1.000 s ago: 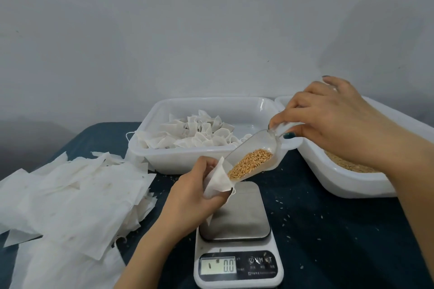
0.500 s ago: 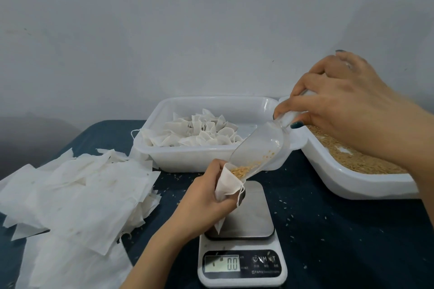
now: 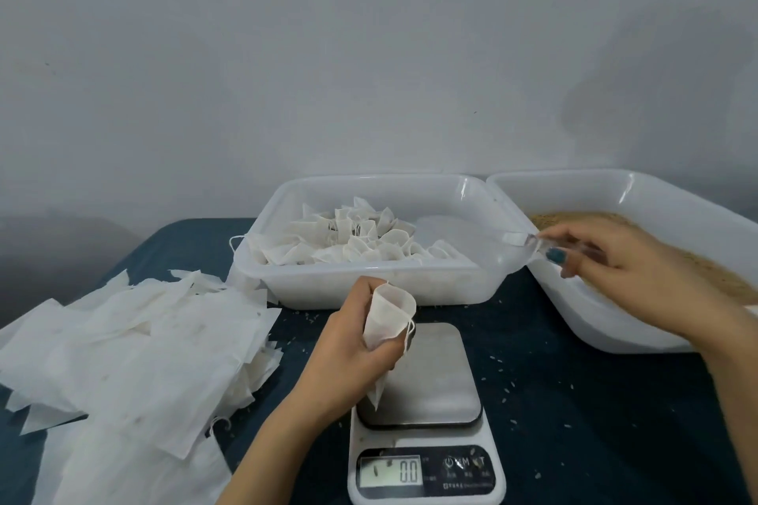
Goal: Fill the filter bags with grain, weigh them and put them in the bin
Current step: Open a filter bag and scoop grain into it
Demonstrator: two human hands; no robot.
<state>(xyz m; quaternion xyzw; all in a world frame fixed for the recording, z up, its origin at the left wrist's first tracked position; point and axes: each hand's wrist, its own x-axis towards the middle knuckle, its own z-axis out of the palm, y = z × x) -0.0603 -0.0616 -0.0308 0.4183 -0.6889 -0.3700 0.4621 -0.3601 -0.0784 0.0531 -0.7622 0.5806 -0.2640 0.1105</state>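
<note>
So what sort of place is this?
Likely a small hand-packing bench: a digital scale, a white tub of loose grain, and a bin of filled filter bags beside a pile of empty ones.

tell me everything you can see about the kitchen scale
The kitchen scale is white plastic with a square, round-cornered metal platform on top and a dark front panel whose lit display reads 0.0. It sits flat on the dark blue cloth. A few grains lie on the panel. The left hand holds a filter bag over the platform's left edge; contact is unclear.
</note>
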